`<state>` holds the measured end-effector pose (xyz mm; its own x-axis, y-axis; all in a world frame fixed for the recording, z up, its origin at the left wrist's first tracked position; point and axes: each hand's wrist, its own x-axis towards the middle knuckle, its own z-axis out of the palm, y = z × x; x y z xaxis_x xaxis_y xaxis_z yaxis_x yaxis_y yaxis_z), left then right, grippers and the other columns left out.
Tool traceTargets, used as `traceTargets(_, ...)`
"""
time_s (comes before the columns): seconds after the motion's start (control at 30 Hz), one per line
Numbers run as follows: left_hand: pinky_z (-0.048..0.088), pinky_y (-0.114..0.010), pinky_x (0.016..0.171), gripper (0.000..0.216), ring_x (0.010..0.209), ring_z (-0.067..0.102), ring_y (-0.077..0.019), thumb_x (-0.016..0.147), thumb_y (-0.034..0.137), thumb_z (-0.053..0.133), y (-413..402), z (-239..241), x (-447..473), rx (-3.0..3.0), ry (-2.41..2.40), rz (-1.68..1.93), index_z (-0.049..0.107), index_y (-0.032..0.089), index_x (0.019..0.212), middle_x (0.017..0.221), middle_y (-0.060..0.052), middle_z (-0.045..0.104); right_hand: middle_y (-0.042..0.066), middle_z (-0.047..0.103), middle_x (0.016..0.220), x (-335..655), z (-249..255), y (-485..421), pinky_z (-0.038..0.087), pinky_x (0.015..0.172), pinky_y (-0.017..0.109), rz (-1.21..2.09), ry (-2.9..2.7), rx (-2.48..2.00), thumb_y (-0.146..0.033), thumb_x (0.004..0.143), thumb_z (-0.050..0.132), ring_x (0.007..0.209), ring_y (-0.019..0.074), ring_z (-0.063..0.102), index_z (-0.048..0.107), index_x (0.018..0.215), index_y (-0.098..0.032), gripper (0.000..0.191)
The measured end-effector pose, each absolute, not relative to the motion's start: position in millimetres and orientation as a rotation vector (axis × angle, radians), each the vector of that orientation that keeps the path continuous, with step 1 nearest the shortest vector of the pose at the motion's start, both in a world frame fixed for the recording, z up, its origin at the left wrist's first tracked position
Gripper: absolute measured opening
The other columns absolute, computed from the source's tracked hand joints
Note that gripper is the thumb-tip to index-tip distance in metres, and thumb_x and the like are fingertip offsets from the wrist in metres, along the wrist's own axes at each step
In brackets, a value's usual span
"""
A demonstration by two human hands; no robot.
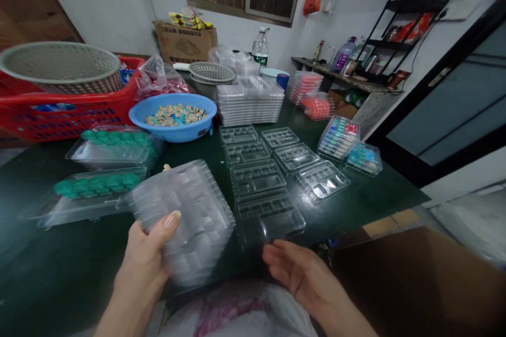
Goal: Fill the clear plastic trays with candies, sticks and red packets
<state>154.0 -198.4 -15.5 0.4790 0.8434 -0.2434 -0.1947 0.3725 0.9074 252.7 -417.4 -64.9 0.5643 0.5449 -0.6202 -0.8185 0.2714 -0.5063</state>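
My left hand (148,253) grips a stack of clear plastic blister trays (185,216), thumb on top, held tilted above the dark green table (59,268). My right hand (300,274) is open, palm up with fingers stretched, just below the nearest of several empty clear trays (269,216) laid out in two rows on the table. It holds nothing. The stack in my left hand is blurred at its lower edge.
A blue bowl (174,116) of small coloured pieces stands behind. Trays with green caps (98,184) lie at left. A tall tray stack (251,100), red basket (59,110), filled packs (340,137) and a brown cardboard box (419,279) at lower right surround the work area.
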Motion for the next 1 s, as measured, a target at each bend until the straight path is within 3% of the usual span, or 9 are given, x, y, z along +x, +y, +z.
traceTargets(0.17,0.043,-0.018,0.039,0.041,0.039,0.049,-0.0090,0.045,0.033,0.079,-206.3,-8.6,158.0,1.004,0.815,0.816,0.057,0.013,0.074,0.050,0.004,0.055,0.020,0.066,0.095,266.7,-61.5,-428.0,0.054,0.067,0.027,1.032,0.352,-0.934,-0.029,0.071,0.071,0.088,0.0258,0.065,0.062,0.079,-0.005,0.027)
traceTargets(0.27,0.044,-0.020,0.040,0.044,0.042,0.052,-0.0123,0.044,0.032,0.077,-207.8,-8.3,158.7,1.081,0.794,0.820,0.056,0.013,0.078,0.053,0.003,0.058,0.016,0.067,0.084,272.9,-60.0,-431.4,0.050,0.046,0.024,1.201,0.254,-1.012,-0.040,0.077,0.063,0.063,0.0196,0.065,0.062,0.082,-0.005,0.036)
traceTargets(0.37,0.044,-0.022,0.041,0.043,0.046,0.054,-0.0153,0.041,0.029,0.074,-215.7,-7.3,160.8,1.289,0.869,0.750,0.056,0.014,0.077,0.054,0.002,0.060,0.007,0.064,0.064,266.6,-41.5,-427.2,0.037,0.031,0.019,1.226,-0.079,-1.143,-0.047,0.078,0.059,0.040,0.0120,0.054,0.062,0.081,-0.008,0.039)
traceTargets(0.53,0.045,-0.022,0.044,0.045,0.051,0.055,-0.0160,0.040,0.024,0.075,-247.6,3.2,172.0,1.626,0.570,0.455,0.056,0.015,0.080,0.058,0.001,0.060,-0.003,0.055,0.057,243.0,9.1,-403.8,0.037,0.045,0.015,1.043,-0.531,-1.250,-0.026,0.061,0.078,0.050,0.0061,0.050,0.061,0.067,-0.012,0.024)
traceTargets(0.63,0.046,-0.023,0.050,0.049,0.058,0.056,-0.0164,0.047,0.034,0.074,-258.8,6.9,177.2,1.605,0.353,0.401,0.056,0.015,0.089,0.068,-0.001,0.063,-0.003,0.050,0.051,240.4,16.4,-394.5,0.036,0.045,0.016,0.998,-0.569,-1.203,-0.030,0.067,0.074,0.048,0.0066,0.047,0.057,0.061,-0.012,0.026)
traceTargets(0.8,0.044,-0.021,0.045,0.050,0.053,0.055,-0.0157,0.045,0.032,0.075,-259.8,8.2,181.7,1.623,0.420,0.405,0.055,0.015,0.089,0.060,0.001,0.060,-0.003,0.048,0.048,248.6,6.0,-399.3,0.034,0.040,0.018,1.015,-0.587,-1.181,-0.041,0.076,0.064,0.040,0.0069,0.044,0.056,0.067,-0.013,0.030)
traceTargets(1.0,0.043,-0.022,0.044,0.049,0.052,0.054,-0.0164,0.038,0.033,0.079,-272.6,14.9,192.0,1.597,0.457,0.549,0.061,0.015,0.079,0.058,-0.001,0.060,-0.003,0.045,0.057,244.6,19.3,-410.5,0.028,0.045,0.017,0.601,-0.818,-1.599,-0.025,0.079,0.056,0.051,0.0071,0.040,0.053,0.065,-0.016,0.017)
